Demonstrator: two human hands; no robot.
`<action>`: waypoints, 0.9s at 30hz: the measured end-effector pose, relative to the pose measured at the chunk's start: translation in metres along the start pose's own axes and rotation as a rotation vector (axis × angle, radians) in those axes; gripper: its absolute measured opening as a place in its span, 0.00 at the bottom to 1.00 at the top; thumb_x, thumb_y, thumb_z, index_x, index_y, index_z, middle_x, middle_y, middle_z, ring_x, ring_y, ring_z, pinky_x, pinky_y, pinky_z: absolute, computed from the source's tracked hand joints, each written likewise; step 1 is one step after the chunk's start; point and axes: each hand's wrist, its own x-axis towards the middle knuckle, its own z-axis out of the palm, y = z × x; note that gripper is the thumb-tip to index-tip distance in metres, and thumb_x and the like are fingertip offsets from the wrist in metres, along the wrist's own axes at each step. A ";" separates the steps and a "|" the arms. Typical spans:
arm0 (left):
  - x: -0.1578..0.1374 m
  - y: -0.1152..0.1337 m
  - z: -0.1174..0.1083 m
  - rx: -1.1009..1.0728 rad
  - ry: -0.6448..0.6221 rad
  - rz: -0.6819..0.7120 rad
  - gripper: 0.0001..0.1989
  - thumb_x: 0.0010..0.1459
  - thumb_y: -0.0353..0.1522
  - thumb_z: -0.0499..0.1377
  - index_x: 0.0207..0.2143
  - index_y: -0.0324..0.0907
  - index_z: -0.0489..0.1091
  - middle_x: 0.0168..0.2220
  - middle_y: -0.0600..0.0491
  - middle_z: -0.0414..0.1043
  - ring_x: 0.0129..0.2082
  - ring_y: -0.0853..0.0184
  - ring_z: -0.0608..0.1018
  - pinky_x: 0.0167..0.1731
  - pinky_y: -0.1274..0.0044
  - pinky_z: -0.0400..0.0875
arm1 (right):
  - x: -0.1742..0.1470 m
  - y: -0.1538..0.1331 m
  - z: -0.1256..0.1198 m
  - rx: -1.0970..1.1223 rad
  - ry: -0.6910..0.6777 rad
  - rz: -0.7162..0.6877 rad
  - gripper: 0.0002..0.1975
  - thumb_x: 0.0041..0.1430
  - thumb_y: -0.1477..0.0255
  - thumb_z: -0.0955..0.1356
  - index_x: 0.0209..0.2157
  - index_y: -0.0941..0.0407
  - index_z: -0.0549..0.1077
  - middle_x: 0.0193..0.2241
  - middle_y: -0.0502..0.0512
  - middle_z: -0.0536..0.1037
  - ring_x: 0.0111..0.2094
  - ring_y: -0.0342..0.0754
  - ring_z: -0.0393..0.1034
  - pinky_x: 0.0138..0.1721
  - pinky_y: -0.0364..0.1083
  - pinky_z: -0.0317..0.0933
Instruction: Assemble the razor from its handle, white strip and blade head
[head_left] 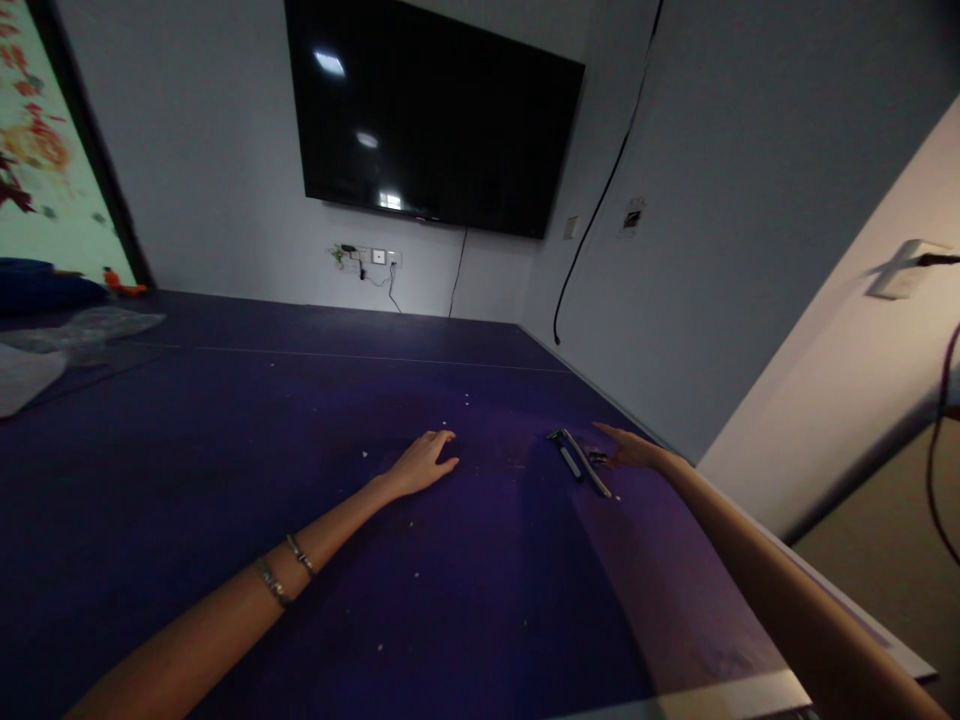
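Observation:
My left hand (421,464) lies on the dark purple tabletop (480,560) with its fingers and thumb apart and nothing in it. Two bracelets circle that forearm. At the right, my right hand (631,447) is stretched out, fingers apart, beside a small group of items. A razor (568,458) lies there with its head pointing away from me. Along its right side is a thin, straight, greyish stick-like item (589,464). Nearest the right fingers sits a small dark item (598,457), too small to make out; I cannot tell whether the fingers touch it.
Several tiny white scraps are scattered over the tabletop. A crumpled clear plastic bag (97,330) is at the far left. A black cable (592,220) hangs down the right wall. A large black television (435,120) is on the wall ahead, above some sockets (379,257).

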 end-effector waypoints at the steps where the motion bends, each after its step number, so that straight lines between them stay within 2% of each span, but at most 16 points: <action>1: -0.001 -0.002 -0.001 0.004 0.001 -0.004 0.20 0.56 0.38 0.53 0.49 0.38 0.61 0.49 0.44 0.66 0.50 0.61 0.68 0.51 0.70 0.61 | 0.002 -0.001 -0.001 -0.007 -0.029 -0.014 0.39 0.37 0.79 0.68 0.56 0.61 0.61 0.51 0.65 0.69 0.49 0.55 0.67 0.47 0.47 0.61; 3: -0.003 -0.007 -0.004 0.022 -0.001 -0.015 0.20 0.56 0.37 0.53 0.48 0.37 0.61 0.49 0.43 0.66 0.50 0.60 0.68 0.51 0.69 0.61 | 0.007 -0.006 -0.002 -0.012 -0.056 -0.047 0.39 0.41 0.77 0.67 0.59 0.63 0.56 0.54 0.67 0.66 0.51 0.56 0.64 0.49 0.49 0.60; 5: -0.007 -0.016 -0.009 0.050 0.002 -0.030 0.20 0.56 0.36 0.52 0.49 0.36 0.61 0.50 0.42 0.65 0.51 0.59 0.67 0.51 0.68 0.60 | 0.012 -0.017 -0.003 0.001 -0.019 -0.081 0.37 0.45 0.76 0.65 0.59 0.63 0.55 0.54 0.68 0.65 0.50 0.56 0.66 0.48 0.50 0.60; 9: -0.020 -0.042 -0.027 0.125 0.031 -0.112 0.19 0.56 0.35 0.52 0.48 0.36 0.62 0.49 0.41 0.66 0.51 0.58 0.67 0.50 0.67 0.61 | 0.021 -0.053 -0.002 0.072 0.049 -0.175 0.31 0.51 0.73 0.63 0.58 0.61 0.58 0.53 0.66 0.66 0.44 0.53 0.70 0.46 0.49 0.62; 13: -0.042 -0.075 -0.052 0.214 0.072 -0.257 0.18 0.55 0.34 0.52 0.47 0.35 0.63 0.49 0.41 0.67 0.50 0.57 0.68 0.49 0.67 0.61 | 0.028 -0.097 0.005 0.164 0.036 -0.243 0.28 0.51 0.73 0.63 0.56 0.58 0.61 0.51 0.63 0.69 0.43 0.52 0.71 0.45 0.48 0.63; 16: -0.062 -0.101 -0.069 0.275 0.098 -0.352 0.18 0.55 0.34 0.51 0.47 0.35 0.63 0.48 0.41 0.67 0.50 0.57 0.68 0.49 0.68 0.62 | 0.031 -0.125 0.017 0.204 0.043 -0.279 0.29 0.52 0.72 0.63 0.57 0.58 0.60 0.53 0.63 0.67 0.47 0.53 0.68 0.48 0.49 0.61; 19: -0.081 -0.123 -0.082 0.301 0.137 -0.434 0.18 0.55 0.34 0.51 0.46 0.35 0.64 0.47 0.42 0.68 0.49 0.58 0.69 0.49 0.68 0.63 | 0.030 -0.148 0.036 0.179 0.077 -0.316 0.28 0.54 0.69 0.63 0.57 0.59 0.59 0.54 0.63 0.65 0.54 0.53 0.61 0.54 0.51 0.55; 23: -0.095 -0.138 -0.089 0.306 0.182 -0.472 0.18 0.55 0.33 0.50 0.47 0.34 0.65 0.47 0.43 0.69 0.48 0.60 0.70 0.50 0.70 0.62 | 0.024 -0.170 0.063 0.095 0.119 -0.231 0.27 0.57 0.65 0.61 0.56 0.61 0.60 0.57 0.65 0.61 0.57 0.57 0.54 0.54 0.55 0.52; 27: -0.098 -0.136 -0.088 0.340 0.177 -0.444 0.19 0.56 0.33 0.49 0.49 0.34 0.63 0.49 0.42 0.68 0.50 0.60 0.69 0.51 0.70 0.61 | 0.013 -0.183 0.082 0.046 0.089 -0.146 0.26 0.59 0.61 0.58 0.56 0.58 0.61 0.59 0.62 0.57 0.59 0.61 0.50 0.52 0.58 0.52</action>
